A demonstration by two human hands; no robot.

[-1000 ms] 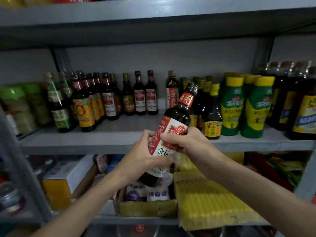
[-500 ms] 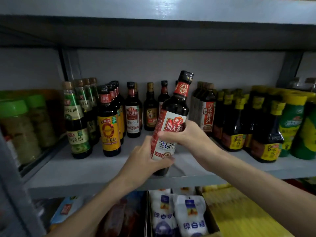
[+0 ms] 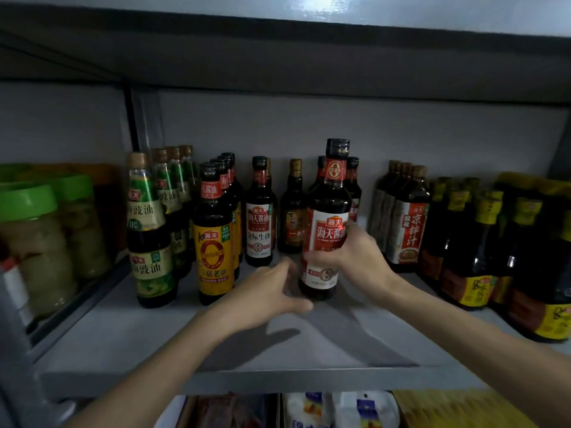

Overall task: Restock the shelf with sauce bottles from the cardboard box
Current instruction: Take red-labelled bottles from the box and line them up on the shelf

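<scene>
**Soy sauce bottle (image 3: pixel 330 211) going down into the middle gap**

Your right hand (image 3: pixel 355 257) is gripping the bottle round the lower half of its red-and-white label, wrapped on from the right side. Your left hand (image 3: pixel 262 293) is hovering open and spread just beside the base on the left. Whether it is touching the glass I cannot tell, as that edge is blurred. The bottle is standing upright, its base at or just above the grey shelf board (image 3: pixel 216 344), in front of matching red-capped bottles (image 3: pixel 353 180) by the back wall.

You are working in a narrow lane. A same-brand red-label bottle (image 3: pixel 259 220) and a brown gold-capped bottle (image 3: pixel 295 211) are standing to the left, and a row of dressing bottles (image 3: pixel 408 227) is standing to the right.

To do this well:
- Be keeping the grip low and the bottle vertical.
- Be sliding it straight back rather than tipping it, so the tall neck is not knocking the bottles behind.
- Be using the open left hand to guard the base and the brown bottle as you push.
- Be turning the label to the front, and be letting go only once the base is sitting flat.
</scene>
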